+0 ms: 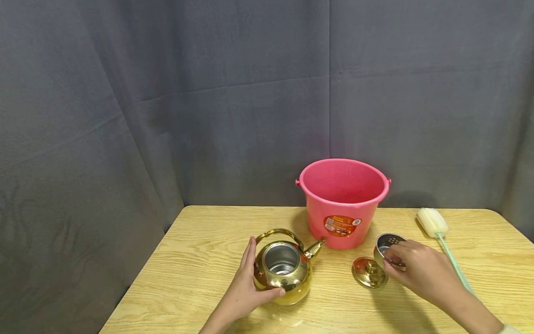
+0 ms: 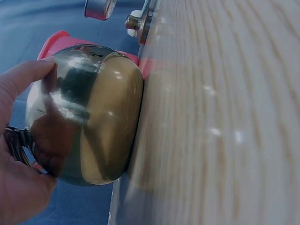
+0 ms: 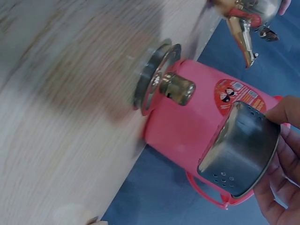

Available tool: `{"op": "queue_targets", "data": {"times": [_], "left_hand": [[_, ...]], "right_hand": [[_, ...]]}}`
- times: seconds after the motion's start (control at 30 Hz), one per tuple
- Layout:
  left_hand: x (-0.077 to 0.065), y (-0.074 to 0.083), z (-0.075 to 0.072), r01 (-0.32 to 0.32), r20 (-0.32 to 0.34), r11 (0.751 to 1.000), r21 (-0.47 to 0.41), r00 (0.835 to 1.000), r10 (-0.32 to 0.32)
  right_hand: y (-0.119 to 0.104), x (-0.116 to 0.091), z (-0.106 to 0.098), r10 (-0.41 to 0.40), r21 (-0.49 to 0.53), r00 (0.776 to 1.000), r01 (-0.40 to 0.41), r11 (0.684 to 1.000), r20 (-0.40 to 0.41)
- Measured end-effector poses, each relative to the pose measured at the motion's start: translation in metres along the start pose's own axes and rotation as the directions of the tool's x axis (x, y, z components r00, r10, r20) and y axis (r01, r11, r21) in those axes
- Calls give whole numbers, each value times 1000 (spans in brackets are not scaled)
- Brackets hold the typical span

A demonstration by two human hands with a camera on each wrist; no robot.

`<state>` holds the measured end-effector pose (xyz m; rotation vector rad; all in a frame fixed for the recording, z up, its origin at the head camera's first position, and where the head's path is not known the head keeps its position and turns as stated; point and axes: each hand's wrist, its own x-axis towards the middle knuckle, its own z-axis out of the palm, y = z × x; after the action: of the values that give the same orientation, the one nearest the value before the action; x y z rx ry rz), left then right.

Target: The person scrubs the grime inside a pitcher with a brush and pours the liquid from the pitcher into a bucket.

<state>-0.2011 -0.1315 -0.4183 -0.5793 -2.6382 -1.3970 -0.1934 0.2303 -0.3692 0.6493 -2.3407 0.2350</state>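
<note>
A gold teapot [image 1: 288, 273] stands uncovered on the table, its spout toward the bucket and its steel inside showing. My left hand [image 1: 246, 285] grips its body from the left, thumb across the front; in the left wrist view the thumb and fingers span the shiny teapot [image 2: 89, 117]. With my right hand [image 1: 421, 269] I pinch the rim of a perforated steel tea strainer [image 1: 381, 248]. The strainer [image 3: 241, 150] is held above the table in the right wrist view, small holes showing in its wall. Just left of it lies the gold teapot lid [image 1: 369, 273], knob up.
A pink bucket [image 1: 344, 222] with an orange label stands behind the teapot and lid. On the right lies a sponge brush [image 1: 432, 221] with a white head and a pale green handle, partly behind my right arm. A grey curtain [image 1: 250, 116] hangs behind the wooden table [image 1: 200, 246].
</note>
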Motion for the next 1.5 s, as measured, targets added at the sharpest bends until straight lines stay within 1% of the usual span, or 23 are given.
{"op": "queue_targets", "data": {"times": [0.3,0.47,0.63,0.83,0.93,1.17,1.4,1.5], "left_hand": [[-1,1,0,11,0,1000,0,1000,-11],[-1,1,0,13,-1,1000,4,1000,-13],[-1,1,0,9,-1,1000,9,1000,-9],[0,1,0,12,8,1000,1,1000,-12],[-1,1,1,12,6,1000,1,1000,-12],[0,0,1,5,2,1000,3,1000,-5],[-1,-1,0,7,2,1000,0,1000,-7],[0,-1,0,7,3,1000,0,1000,-7]], "right_hand": [[11,-8,5,29,-19,1000,-29,999,8],[16,-12,6,58,-34,998,-57,998,27],[19,-14,7,93,-45,994,-90,995,59],[21,-18,7,143,-52,983,-137,989,118],[23,-19,7,148,-49,980,-143,989,130],[26,-22,9,149,-53,981,-144,988,121],[30,-24,9,192,-55,966,-185,981,174],[31,-25,10,193,-59,965,-185,981,177]]}}
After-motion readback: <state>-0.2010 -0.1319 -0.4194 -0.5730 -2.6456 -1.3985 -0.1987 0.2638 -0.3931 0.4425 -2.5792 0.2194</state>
